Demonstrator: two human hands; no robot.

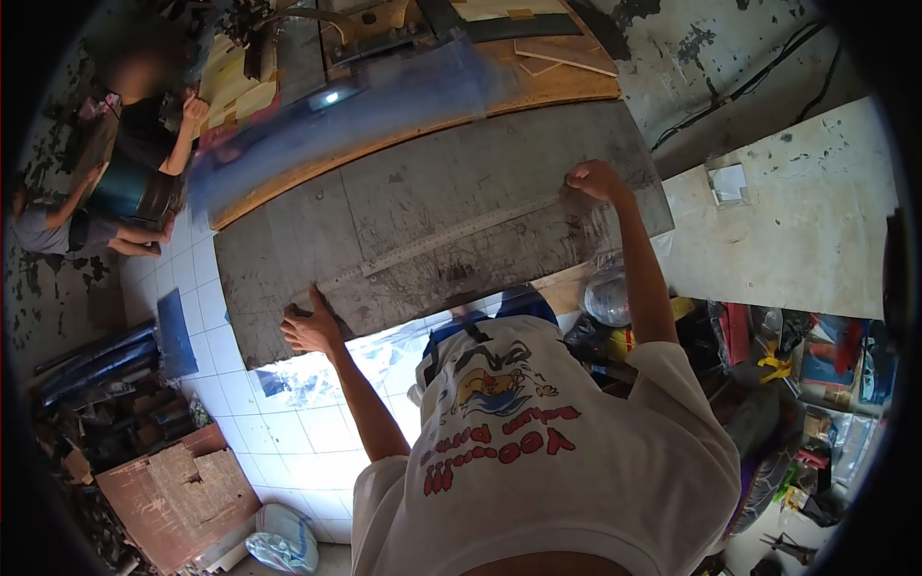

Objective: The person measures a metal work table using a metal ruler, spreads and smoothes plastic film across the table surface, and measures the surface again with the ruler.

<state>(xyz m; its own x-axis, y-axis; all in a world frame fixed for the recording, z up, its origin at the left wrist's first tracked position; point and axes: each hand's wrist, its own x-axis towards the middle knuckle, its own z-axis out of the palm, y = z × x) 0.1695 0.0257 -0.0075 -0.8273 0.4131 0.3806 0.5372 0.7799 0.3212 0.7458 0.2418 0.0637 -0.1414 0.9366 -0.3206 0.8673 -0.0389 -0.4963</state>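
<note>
A wide dark grey board (288, 230) with scratches and stains lies in front of me. Across it runs a long, pale, narrow strip like a ruler (461, 235), slanting up to the right. My left hand (312, 328) rests near the board's front left edge, fingers apart, close to the strip's left end. At the strip's right end my right hand (593, 180) is closed, its fingers curled down towards the board. What they hold, if anything, is hidden. Beyond the board, a bluish see-through plastic sheet (336, 139) looks smeared by motion.
A wooden work surface (567, 88) with a metal machine part (376, 24) lies beyond the board. Two people (144, 125) sit at the far left. A pale panel (788, 211) stands at right, above piled bags and tools. Wood scraps (178, 490) lie at lower left.
</note>
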